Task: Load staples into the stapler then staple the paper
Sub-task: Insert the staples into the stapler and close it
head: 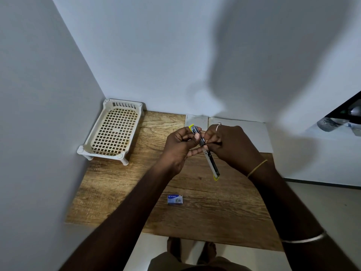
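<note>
Left hand (175, 148) and right hand (235, 147) pinch the opened stapler (212, 165) over the table (117, 192), beyond the shut staple box (175, 199).

bare tabletop (121, 192) near left, tray (114, 132) blocking corner, staple box (175, 199) mid-front

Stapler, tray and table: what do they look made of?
The stapler looks like bright metal, going by its shiny chrome-like body, with yellow tips that are probably plastic. The tray looks like cream moulded plastic, matte, with a grid floor and a slotted wall. The table shows a wood-grain surface; whether it is solid wood or laminate cannot be told.
</note>
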